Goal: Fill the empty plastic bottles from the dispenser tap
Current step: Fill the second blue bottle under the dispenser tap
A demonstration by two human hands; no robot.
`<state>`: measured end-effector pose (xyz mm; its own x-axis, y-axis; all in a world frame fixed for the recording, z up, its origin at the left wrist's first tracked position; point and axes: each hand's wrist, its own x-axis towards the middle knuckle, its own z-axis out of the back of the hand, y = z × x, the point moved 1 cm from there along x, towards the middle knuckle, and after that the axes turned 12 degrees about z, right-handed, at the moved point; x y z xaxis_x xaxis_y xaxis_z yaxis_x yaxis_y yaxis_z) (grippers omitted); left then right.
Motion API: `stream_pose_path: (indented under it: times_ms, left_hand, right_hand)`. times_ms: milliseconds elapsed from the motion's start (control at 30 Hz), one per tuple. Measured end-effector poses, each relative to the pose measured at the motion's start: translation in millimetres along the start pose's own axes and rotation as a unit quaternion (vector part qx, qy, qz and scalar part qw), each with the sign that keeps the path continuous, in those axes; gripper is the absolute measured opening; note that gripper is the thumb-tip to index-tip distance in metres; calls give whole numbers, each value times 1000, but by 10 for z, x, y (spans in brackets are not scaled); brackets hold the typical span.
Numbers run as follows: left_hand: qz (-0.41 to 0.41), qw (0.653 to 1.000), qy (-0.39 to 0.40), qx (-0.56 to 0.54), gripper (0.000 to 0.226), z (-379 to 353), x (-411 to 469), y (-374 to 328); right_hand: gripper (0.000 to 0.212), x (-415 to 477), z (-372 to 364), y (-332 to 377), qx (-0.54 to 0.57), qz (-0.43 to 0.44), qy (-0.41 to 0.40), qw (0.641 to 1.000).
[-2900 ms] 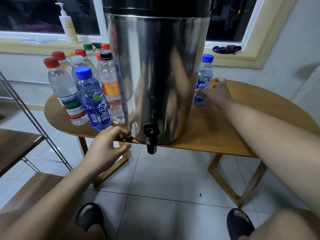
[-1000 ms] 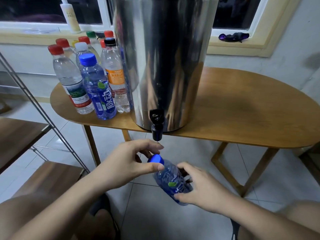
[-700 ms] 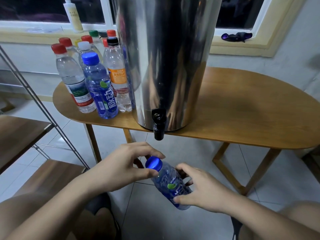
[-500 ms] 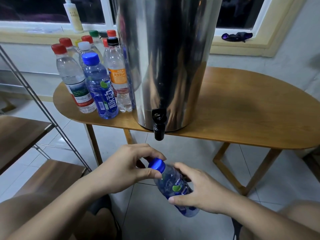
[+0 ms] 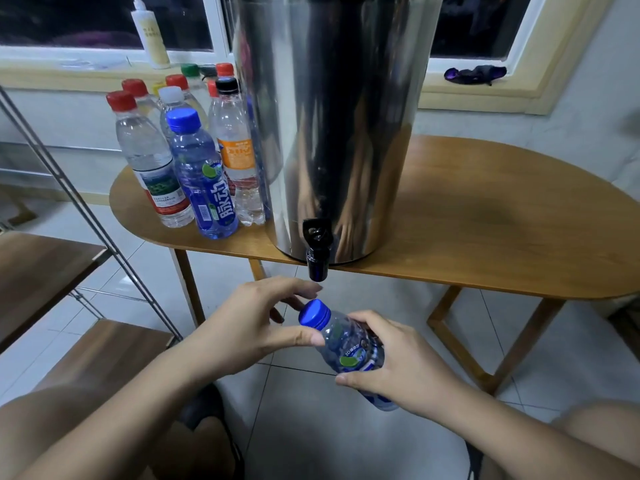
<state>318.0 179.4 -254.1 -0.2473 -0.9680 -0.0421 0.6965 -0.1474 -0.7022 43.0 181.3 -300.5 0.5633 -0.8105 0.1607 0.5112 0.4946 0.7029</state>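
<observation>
A small clear bottle (image 5: 346, 344) with a blue label and blue cap (image 5: 313, 313) is tilted below the black tap (image 5: 317, 249) of the steel dispenser (image 5: 332, 116). My right hand (image 5: 398, 365) grips the bottle's body. My left hand (image 5: 249, 323) is beside the cap with its fingers spread past it, and the thumb touches the neck just under the cap. The cap sits on the bottle. Several capped bottles (image 5: 204, 174) stand on the table to the left of the dispenser.
The dispenser stands at the front edge of an oval wooden table (image 5: 502, 220) with its tap overhanging the tiled floor. A metal rack with wooden shelves (image 5: 86, 209) is on the left. A pump bottle (image 5: 150, 32) and a dark cloth (image 5: 474, 74) lie on the windowsill.
My right hand took the bottle from the table's right side and brought it down under the tap. My left hand gripped the cap, and its fingers have now loosened and spread.
</observation>
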Motion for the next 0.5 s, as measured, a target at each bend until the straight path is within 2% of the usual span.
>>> stream_pose_path:
  times_ms: [67,167,367,500]
  left_hand:
    - [-25,999,24,-2,58,25,-5,-1]
    - [-47,999,16,18,41,23,23,27]
    - [-11,1000,-22,7,28,41,74,82]
    - [11,997,-75,17,26,129,151,144]
  right_hand:
    - [76,0,0,-13,-3,-5,4,1000]
    - [75,-2,-13,-29,-5,-8,9,1000]
    - [81,40,-66,-51,-24,-12,12,1000]
    - [83,92,-112,-90,-33,-26,5,999]
